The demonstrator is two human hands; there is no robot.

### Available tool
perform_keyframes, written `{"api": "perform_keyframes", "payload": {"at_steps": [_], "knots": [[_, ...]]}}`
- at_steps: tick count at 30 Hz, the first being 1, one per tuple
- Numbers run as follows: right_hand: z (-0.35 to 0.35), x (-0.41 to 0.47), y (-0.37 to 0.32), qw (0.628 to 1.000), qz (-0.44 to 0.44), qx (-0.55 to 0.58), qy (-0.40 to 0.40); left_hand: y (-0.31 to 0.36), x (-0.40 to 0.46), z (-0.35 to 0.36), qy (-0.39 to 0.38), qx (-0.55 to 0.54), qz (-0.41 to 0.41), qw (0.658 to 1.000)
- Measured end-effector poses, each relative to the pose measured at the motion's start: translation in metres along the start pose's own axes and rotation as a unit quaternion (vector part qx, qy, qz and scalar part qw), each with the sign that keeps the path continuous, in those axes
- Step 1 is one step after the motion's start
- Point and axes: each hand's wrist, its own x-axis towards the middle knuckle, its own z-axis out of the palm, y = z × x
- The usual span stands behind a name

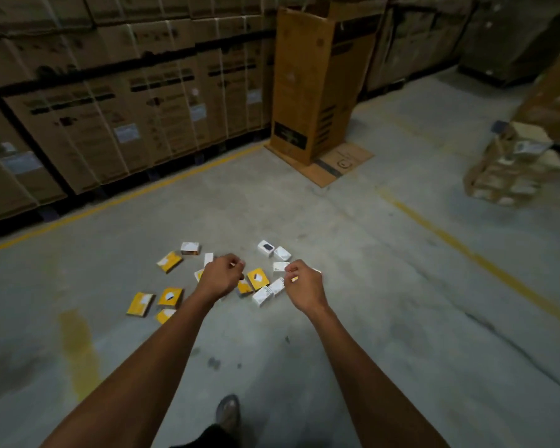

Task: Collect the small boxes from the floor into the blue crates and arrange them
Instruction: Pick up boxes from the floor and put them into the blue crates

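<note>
Boxes point(258, 278), yellow and white, lie scattered on the floor point(369, 286) under both hands. Left hand point(220, 275) and right hand point(304, 284) hover loosely curled, holding nothing. No blue crate in view; overloaded handfuls could spill.

Both bare arms reach forward over a scatter of small yellow and white boxes point(257, 278) lying on the grey concrete floor point(385, 286), the left hand point(219, 275) and right hand point(304, 286) hanging above them with fingers point(236, 261) loosely curled and nothing clearly held. A tall open cardboard carton point(314, 88) stands beyond on a flat cardboard sheet point(340, 163), beside a wall of strapped stacked cartons point(117, 101). Yellow floor lines point(466, 250) run past, and a shoe point(228, 412) shows at the bottom edge.
</note>
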Motion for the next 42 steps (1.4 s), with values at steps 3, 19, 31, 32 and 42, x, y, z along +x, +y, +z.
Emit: {"api": "perform_keyframes", "payload": {"at_steps": [3, 19, 31, 32, 42], "knots": [[-0.022, 0.029, 0.024, 1.0, 0.012, -0.008, -0.02, 0.022, 0.03, 0.031, -0.005, 0.002, -0.002, 1.0], [-0.091, 0.258, 0.102, 0.987, -0.048, -0.106, -0.114, 0.095, 0.244, 0.142, -0.013, 0.063, -0.044, 0.997], [-0.051, 0.395, 0.151, 0.946, -0.16, -0.103, -0.261, 0.107, 0.311, 0.18, 0.073, 0.089, -0.116, 0.987], [-0.046, 0.406, 0.157, 0.938, -0.174, -0.105, -0.282, 0.105, 0.318, 0.185, 0.082, 0.092, -0.128, 0.984], [0.038, 0.49, 0.235, 0.865, -0.285, -0.169, -0.376, 0.038, 0.389, 0.261, 0.114, 0.114, -0.195, 0.967]]}}
